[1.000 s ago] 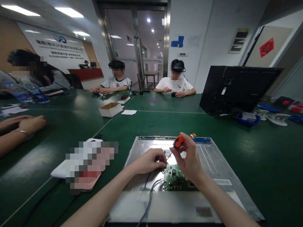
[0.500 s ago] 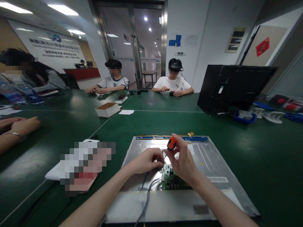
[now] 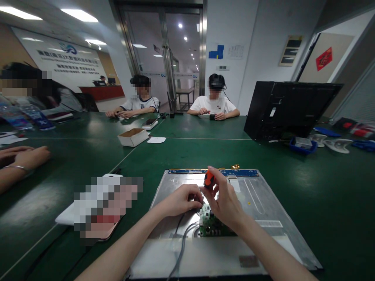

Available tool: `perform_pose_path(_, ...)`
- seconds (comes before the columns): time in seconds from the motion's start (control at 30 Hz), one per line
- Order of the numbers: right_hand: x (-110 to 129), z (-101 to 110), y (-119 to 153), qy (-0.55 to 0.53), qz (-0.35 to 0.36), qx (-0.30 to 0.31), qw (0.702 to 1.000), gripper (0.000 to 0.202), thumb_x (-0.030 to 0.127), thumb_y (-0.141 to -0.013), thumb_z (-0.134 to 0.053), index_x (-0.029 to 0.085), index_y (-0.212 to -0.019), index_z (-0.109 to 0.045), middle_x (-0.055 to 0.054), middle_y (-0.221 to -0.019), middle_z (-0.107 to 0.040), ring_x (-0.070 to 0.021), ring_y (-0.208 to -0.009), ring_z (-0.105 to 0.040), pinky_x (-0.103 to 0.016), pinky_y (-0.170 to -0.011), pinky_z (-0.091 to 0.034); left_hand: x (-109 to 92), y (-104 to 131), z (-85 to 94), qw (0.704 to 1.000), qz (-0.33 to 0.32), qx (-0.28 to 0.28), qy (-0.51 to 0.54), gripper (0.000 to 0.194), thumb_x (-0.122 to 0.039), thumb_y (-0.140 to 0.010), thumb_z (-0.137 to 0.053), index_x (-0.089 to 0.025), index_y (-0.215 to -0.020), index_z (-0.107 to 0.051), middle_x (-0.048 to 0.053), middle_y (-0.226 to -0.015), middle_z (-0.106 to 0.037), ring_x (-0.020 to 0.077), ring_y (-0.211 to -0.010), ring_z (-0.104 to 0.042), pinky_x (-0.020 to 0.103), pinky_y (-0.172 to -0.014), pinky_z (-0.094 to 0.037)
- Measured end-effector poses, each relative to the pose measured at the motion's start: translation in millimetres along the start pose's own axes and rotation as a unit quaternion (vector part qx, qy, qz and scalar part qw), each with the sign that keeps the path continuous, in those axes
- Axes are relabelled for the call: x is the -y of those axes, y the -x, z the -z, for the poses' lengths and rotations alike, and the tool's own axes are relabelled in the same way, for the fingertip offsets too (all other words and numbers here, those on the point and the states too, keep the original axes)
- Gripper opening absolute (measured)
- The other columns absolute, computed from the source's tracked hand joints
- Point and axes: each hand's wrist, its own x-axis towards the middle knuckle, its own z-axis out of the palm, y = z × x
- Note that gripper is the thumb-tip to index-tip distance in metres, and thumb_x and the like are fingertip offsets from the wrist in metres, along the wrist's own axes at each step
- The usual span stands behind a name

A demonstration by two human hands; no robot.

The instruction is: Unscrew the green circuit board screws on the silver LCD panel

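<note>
A silver metal panel (image 3: pixel 263 203) lies before me, with a blue strip (image 3: pixel 246 172) along its far edge. On it sits a green circuit board (image 3: pixel 212 226), partly covered by my right hand (image 3: pixel 224 195). That hand grips a screwdriver (image 3: pixel 209 179) with an orange and black handle, its thin shaft pointing down near the board's upper left corner. My left hand (image 3: pixel 186 200) is closed in a pinch beside the shaft; what its fingertips hold is too small to make out. Grey cables (image 3: pixel 182 249) run from the board's left side toward the near edge.
Left of the panel lie a white item (image 3: pixel 66 212) and a pink one (image 3: pixel 107 232), both pixelated. Farther off are an open box (image 3: pixel 133 137), a black monitor (image 3: pixel 290 111) and a blue tray (image 3: pixel 303 145). Another person's hands (image 3: pixel 32 157) rest at left; people sit across the table.
My right hand and the screwdriver have shifted slightly left, toward my left hand. My left hand has barely moved.
</note>
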Motion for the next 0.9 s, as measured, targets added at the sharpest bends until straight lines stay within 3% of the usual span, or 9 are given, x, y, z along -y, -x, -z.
perform_pose_path(0.13, -0.8, -0.2, 1.3, -0.012, 0.002, 0.022, 1.000, 0.060, 0.017, -0.093, -0.049, 0.027, -0.146, -0.024, -0.001, -0.084, -0.058, -0.0120, -0.055, -0.051, -0.025, -0.049, -0.047, -4.2, 0.5, 1.0, 1.000, -0.011, -0.003, 0.009, 0.007, -0.013, -0.075, -0.063, -0.016, -0.081, -0.063, 0.001, -0.082, -0.066, 0.0171, -0.077, -0.058, 0.029, -0.073, -0.046)
perform_pose_path(0.37, -1.2, -1.4, 2.2, -0.014, -0.035, 0.001, 0.999, 0.061, 0.016, -0.089, -0.051, 0.025, -0.144, -0.027, -0.003, -0.087, -0.059, -0.0128, -0.058, -0.054, -0.025, -0.049, -0.050, -0.9, 1.0, -0.6, 1.000, -0.006, -0.002, -0.024, 0.009, -0.015, -0.076, -0.063, -0.015, -0.085, -0.062, 0.000, -0.080, -0.060, 0.0151, -0.072, -0.052, 0.026, -0.067, -0.042)
perform_pose_path(0.67, 6.5, 4.3, 0.3, -0.010, 0.003, 0.008, 1.000, 0.059, 0.012, -0.086, -0.051, 0.023, -0.141, -0.032, -0.007, -0.094, -0.064, -0.0169, -0.069, -0.060, -0.030, -0.057, -0.054, -3.9, 1.0, -0.5, 1.000, -0.008, -0.006, -0.018, 0.008, -0.013, -0.075, -0.063, -0.016, -0.083, -0.061, -0.001, -0.080, -0.060, 0.0146, -0.073, -0.053, 0.026, -0.068, -0.043)
perform_pose_path(0.9, 3.0, 3.0, -2.3, 0.016, -0.003, -0.032, 0.999, 0.049, 0.020, -0.089, -0.057, 0.027, -0.134, -0.039, -0.004, -0.093, -0.062, -0.0145, -0.065, -0.058, -0.026, -0.051, -0.050, -7.3, 0.7, -0.6, 0.999, -0.019, -0.012, -0.028, 0.005, -0.013, -0.076, -0.064, -0.017, -0.078, -0.063, 0.000, -0.079, -0.062, 0.0152, -0.074, -0.054, 0.028, -0.072, -0.044)
